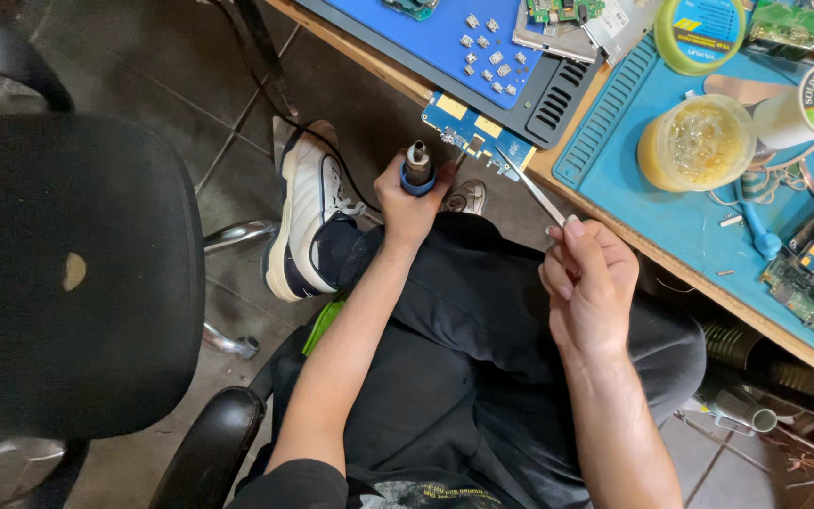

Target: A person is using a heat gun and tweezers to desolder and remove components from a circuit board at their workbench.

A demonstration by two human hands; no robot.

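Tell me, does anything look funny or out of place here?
Yes: the small blue circuit board sticks out past the wooden table edge and hangs over the person's lap. The right hand points thin metal tweezers at it, and the left hand holds a blue-collared metal nozzle tool beside it.

A single head-worn camera looks steeply down from close above the seated person's lap, both forearms running up from the bottom edge. The wooden worktop [614, 221] with blue mats crosses the upper right of the frame; grey tiled floor [181, 85] fills the upper left.
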